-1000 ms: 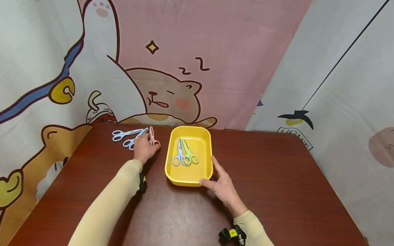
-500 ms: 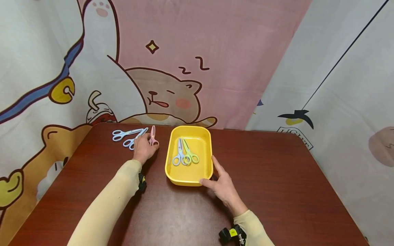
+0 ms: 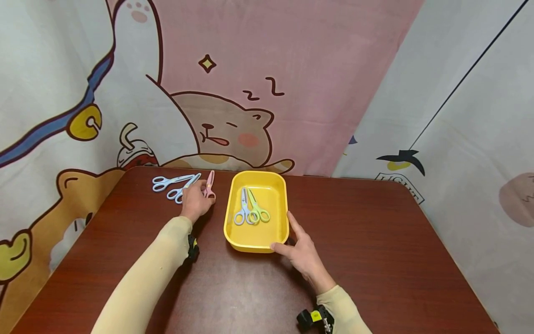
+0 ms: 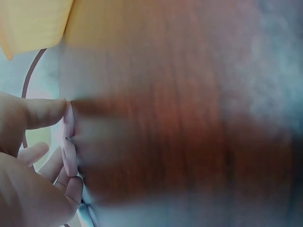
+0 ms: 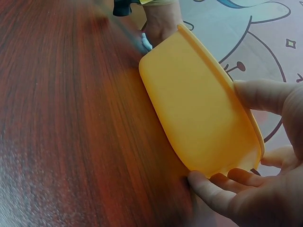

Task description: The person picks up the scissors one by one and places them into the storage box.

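My left hand (image 3: 197, 201) is at the far left of the table, with thumb and fingers on either side of the handles of pink scissors (image 3: 210, 182). In the left wrist view the pink handles (image 4: 69, 156) show edge-on between thumb and fingers, low over the table. Two light-blue scissors lie beside that hand, one (image 3: 168, 182) in full sight and one (image 3: 177, 192) partly covered by it. My right hand (image 3: 302, 257) holds the near right corner of a yellow tray (image 3: 250, 247), as the right wrist view also shows. Inside lie blue scissors (image 3: 244, 204) and green scissors (image 3: 258, 211), overlapping at the handles.
The dark red-brown table (image 3: 367, 241) reaches back to a patterned cloth (image 3: 308, 88) hanging behind it. Its right part extends past the tray. A black wrist device (image 3: 310, 319) sits on the right wrist, another (image 3: 193, 248) on the left.
The pink scissors have turned in my left hand, their tips swinging to the right. The left fingers have shifted slightly. My right hand and the tray stay in place.
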`<state>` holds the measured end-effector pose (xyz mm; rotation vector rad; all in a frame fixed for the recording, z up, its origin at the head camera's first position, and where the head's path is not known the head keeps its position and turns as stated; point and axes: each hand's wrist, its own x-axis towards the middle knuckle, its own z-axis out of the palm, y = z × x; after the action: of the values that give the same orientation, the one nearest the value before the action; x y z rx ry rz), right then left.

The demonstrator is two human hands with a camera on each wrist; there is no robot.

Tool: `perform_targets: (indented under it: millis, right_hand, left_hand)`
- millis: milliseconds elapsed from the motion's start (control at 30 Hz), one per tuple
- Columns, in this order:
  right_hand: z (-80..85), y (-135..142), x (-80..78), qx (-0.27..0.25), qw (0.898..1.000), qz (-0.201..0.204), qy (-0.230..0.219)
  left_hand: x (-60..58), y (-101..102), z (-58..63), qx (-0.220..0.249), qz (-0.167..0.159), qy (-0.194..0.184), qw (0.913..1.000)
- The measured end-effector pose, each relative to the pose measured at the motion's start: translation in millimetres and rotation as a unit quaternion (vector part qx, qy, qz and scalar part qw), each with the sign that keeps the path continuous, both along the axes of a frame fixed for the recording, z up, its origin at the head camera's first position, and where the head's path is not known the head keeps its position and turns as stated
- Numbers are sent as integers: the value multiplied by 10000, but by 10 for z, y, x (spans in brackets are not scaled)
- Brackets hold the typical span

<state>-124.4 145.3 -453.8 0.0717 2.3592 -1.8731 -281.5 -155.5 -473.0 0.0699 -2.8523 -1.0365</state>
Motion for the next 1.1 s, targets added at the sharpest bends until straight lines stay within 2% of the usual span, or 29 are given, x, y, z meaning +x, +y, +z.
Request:
perform_targets:
  millis: [367, 767, 1100]
  right_hand:
    - [5, 3, 3, 31, 10000, 1, 12]
    - [3, 1, 5, -25, 10000, 4, -26]
    - [-5, 4, 3, 29, 10000, 8, -19]
  left_hand:
    - [2, -36, 18, 218, -164, 1, 9996]
    - [2, -63, 45, 46, -156, -176, 9997]
    - [21, -83, 30, -5, -297, -78, 9995]
